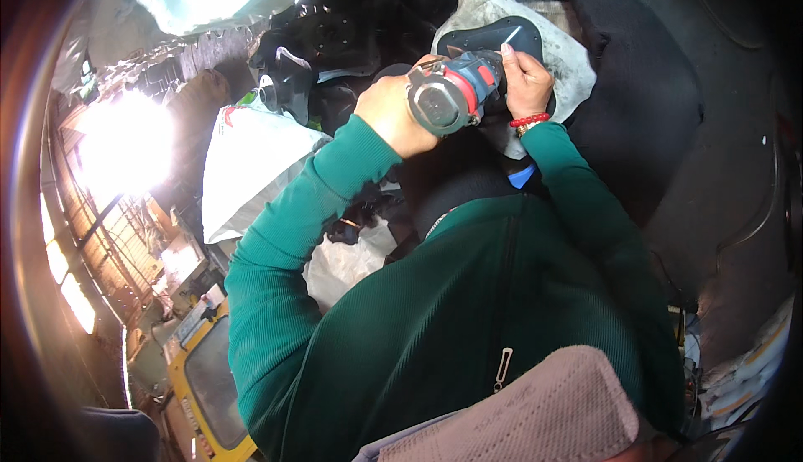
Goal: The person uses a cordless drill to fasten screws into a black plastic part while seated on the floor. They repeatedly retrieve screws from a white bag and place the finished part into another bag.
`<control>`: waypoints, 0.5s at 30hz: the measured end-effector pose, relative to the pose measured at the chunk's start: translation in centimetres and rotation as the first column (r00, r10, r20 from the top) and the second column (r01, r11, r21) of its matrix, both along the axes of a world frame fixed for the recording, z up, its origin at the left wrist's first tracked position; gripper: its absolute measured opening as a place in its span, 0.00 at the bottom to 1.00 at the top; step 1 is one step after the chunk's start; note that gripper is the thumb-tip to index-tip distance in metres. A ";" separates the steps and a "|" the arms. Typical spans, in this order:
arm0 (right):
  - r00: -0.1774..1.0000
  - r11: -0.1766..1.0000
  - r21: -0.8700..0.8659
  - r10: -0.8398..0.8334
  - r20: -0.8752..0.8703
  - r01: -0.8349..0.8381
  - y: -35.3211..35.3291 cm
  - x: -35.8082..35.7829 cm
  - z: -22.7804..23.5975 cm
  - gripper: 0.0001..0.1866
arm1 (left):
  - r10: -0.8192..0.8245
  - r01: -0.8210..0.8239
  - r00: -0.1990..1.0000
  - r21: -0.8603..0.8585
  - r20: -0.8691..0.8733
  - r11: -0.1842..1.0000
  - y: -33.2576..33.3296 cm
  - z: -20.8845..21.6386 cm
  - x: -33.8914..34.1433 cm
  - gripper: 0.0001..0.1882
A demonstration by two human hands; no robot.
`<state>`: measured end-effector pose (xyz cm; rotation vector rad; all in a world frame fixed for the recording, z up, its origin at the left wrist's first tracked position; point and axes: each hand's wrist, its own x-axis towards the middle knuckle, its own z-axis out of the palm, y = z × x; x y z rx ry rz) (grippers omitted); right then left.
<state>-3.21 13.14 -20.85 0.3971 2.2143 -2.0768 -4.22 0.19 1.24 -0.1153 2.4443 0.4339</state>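
Observation:
My left hand (391,117) is wrapped around a blue and red power drill (468,86), whose round grey end faces up at me. My right hand (529,86), with a red bead bracelet at the wrist, has its thumb and forefinger pressed together near the drill's front end. What those fingers pinch is too small to make out. Just beyond them lies a dark, rounded plastic part (523,37) with small holes along its rim. It rests on a stained, whitish cloth or sack (573,65). The drill's tip is hidden by my fingers.
Black moulded parts (335,31) are heaped ahead to the left. A white plastic bag (251,165) stands beside my left arm, and another crumpled one (350,261) sits under it. At lower left is a yellow-framed object (213,378). Strong light comes from the left.

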 end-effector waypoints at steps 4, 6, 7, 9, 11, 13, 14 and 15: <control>0.999 0.999 0.033 0.021 0.035 -0.023 -0.1 -0.5 0.0 0.16 | 0.009 -0.009 0.997 0.001 -0.080 1.000 -1.1 -0.7 1.9 0.24; 0.995 0.998 0.054 0.037 0.090 -0.041 0.0 -1.2 0.5 0.18 | 0.025 -0.021 0.983 0.024 -0.184 0.999 -0.7 0.4 3.7 0.27; 0.995 0.999 0.046 0.013 0.103 -0.018 -0.1 -1.1 0.6 0.18 | 0.061 -0.050 0.974 0.060 -0.217 0.997 0.2 1.9 5.3 0.28; 0.993 1.000 0.021 0.003 0.115 -0.005 -0.2 -1.2 0.7 0.20 | 0.073 -0.061 0.982 0.075 -0.173 0.995 0.0 2.1 9.4 0.34; 0.980 0.988 0.052 0.136 0.146 -0.145 0.9 -0.7 0.4 0.24 | 0.093 -0.076 0.987 0.132 -0.129 0.988 0.4 2.3 14.4 0.37; 0.944 0.951 0.085 0.278 0.177 -0.296 1.8 0.2 0.8 0.24 | 0.022 -0.019 0.998 0.034 -0.062 0.999 0.8 0.2 19.2 0.38; 0.934 0.947 0.003 0.317 0.166 -0.322 1.8 0.4 -0.4 0.23 | 0.030 -0.028 0.998 0.029 -0.057 0.999 0.6 -1.9 21.8 0.38; 0.941 0.948 -0.070 0.316 0.120 -0.309 2.1 0.3 -1.1 0.21 | 0.033 -0.031 0.998 0.041 -0.051 0.999 0.6 -3.5 23.6 0.39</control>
